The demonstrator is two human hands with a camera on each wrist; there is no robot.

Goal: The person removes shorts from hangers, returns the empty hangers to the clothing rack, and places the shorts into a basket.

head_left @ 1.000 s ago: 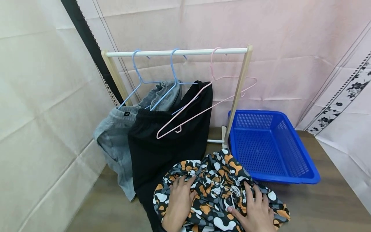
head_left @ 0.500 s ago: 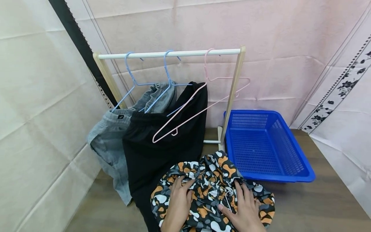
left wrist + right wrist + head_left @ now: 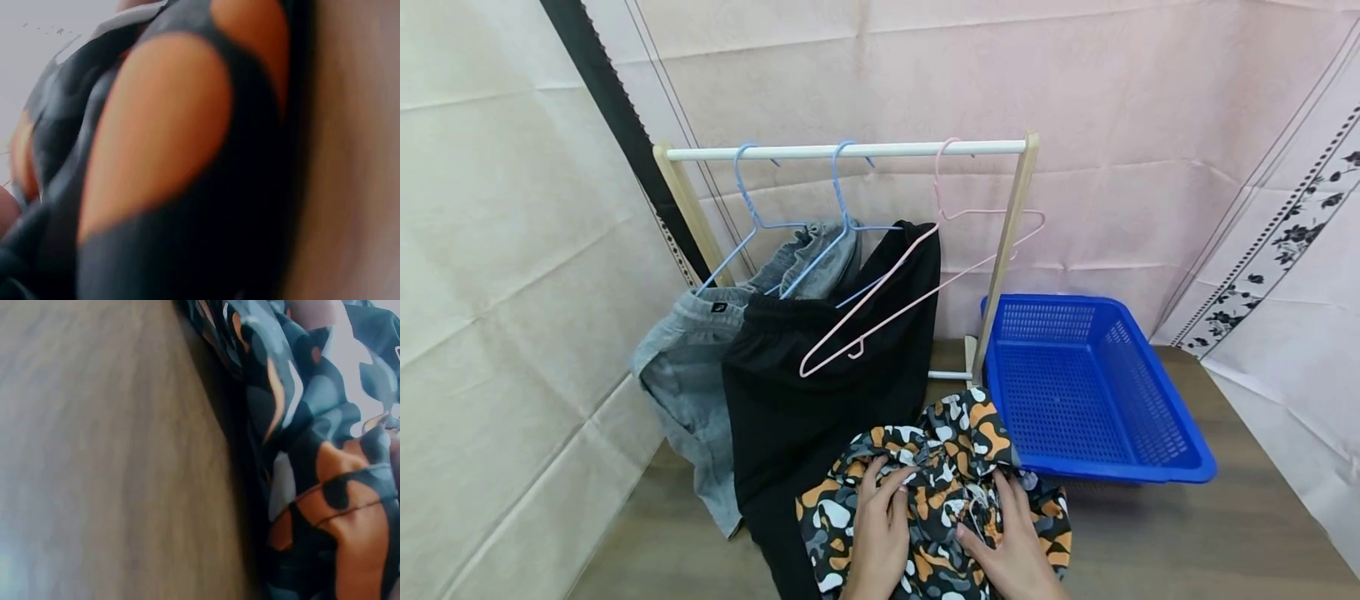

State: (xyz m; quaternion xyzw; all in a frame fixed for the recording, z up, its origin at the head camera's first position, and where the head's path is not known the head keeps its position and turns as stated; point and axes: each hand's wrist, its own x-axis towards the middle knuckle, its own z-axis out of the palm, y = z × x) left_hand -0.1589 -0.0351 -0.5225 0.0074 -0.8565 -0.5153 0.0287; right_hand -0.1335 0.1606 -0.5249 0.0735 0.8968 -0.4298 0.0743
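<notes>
A pair of shorts (image 3: pixel 934 508) in a black, grey, orange and white blob pattern lies bunched on the table, a white drawstring showing near its middle. On its left side rests my left hand (image 3: pixel 880 533), fingers extended over the cloth. My right hand (image 3: pixel 1013 546) presses the right side, thumb spread toward the drawstring. The left wrist view is filled by the patterned cloth (image 3: pixel 162 125), close and blurred. In the right wrist view the folded shorts (image 3: pixel 325 456) run down the right side, beside the wooden tabletop (image 3: pixel 112 456). Both palms are hidden from the head view.
Behind the shorts stands a clothes rack (image 3: pixel 880 150). Black trousers (image 3: pixel 820 367) and grey-blue denim shorts (image 3: pixel 688 342) hang there on blue hangers. A bare pink hanger (image 3: pixel 901 310) hangs on the right. A blue plastic basket (image 3: pixel 1172 473) stands right of the rack.
The right hand has moved left, closer to the left hand. The shorts' right side has been pushed inward, so they lie narrower and more bunched. The head view has shifted slightly.
</notes>
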